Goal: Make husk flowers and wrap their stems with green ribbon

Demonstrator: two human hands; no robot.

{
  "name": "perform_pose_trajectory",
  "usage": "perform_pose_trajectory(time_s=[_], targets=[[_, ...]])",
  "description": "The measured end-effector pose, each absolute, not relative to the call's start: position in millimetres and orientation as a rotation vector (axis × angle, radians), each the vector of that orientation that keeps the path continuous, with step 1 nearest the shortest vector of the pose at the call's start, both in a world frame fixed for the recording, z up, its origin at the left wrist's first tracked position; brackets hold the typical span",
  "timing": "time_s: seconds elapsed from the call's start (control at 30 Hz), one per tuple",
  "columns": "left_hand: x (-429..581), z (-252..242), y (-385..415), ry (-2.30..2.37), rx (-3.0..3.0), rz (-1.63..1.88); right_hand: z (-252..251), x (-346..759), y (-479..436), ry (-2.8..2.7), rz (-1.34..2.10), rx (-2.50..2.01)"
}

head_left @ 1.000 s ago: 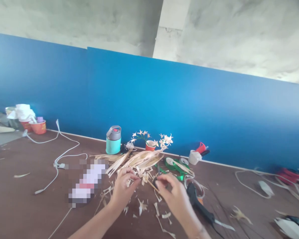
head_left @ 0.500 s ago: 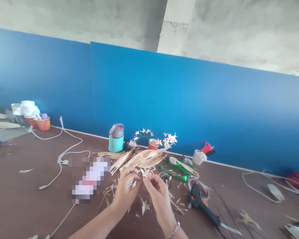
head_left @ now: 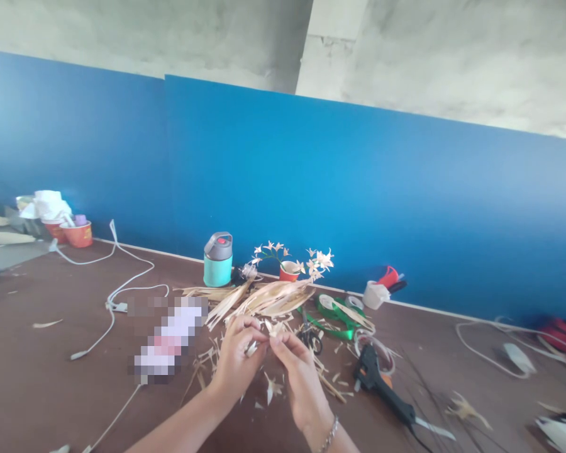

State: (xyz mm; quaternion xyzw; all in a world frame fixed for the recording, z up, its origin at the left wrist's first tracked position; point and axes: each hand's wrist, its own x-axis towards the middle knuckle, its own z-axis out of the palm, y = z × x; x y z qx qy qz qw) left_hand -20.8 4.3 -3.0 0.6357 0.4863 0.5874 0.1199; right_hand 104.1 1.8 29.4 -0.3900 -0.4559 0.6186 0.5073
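Observation:
Over the middle of the table, a small pale flower [head_left: 275, 328], seemingly of dried husk, is pinched at its base between the thumb and fingers of my right hand [head_left: 302, 377]. My left hand [head_left: 239, 355] is closed beside it, its fingertips meeting the right ones at the flower's base. A pale piece shows under the left fingers, partly hidden. Below the hands lies a second pale flower [head_left: 272, 387] on the table. Dried husks [head_left: 276, 298] are heaped just beyond, with scraps scattered around.
A glue gun [head_left: 382, 384], scissors [head_left: 315, 341] and green ribbon [head_left: 334, 314] are to the right. Behind the husks stand a teal flask [head_left: 217, 269] and a red cup [head_left: 289, 272] with flower stems. White cables [head_left: 122, 290] run along the left. A blue partition [head_left: 283, 170] closes the back.
The view has shifted slightly, so the table things sit a little further left. Both hands stay together at the flower, with hardly any visible finger movement.

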Motion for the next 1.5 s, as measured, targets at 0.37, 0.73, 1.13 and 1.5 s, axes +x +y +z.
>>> perform_pose_trajectory(time_s=[0.37,0.73,1.13,1.5], targets=[[-20,-2,4,1.424,1.906,1.755,27,104,2,-1.053,1.543,-0.913],[-21,-3,5,1.481,1.926,1.733,29,100,1,-1.234,1.240,-1.041],[-20,0,0,1.512,2.026,1.797,22,100,1,-1.424,0.985,-1.139],[-19,-4,0,1.494,2.003,1.812,22,95,3,-1.370,1.029,-1.123]])
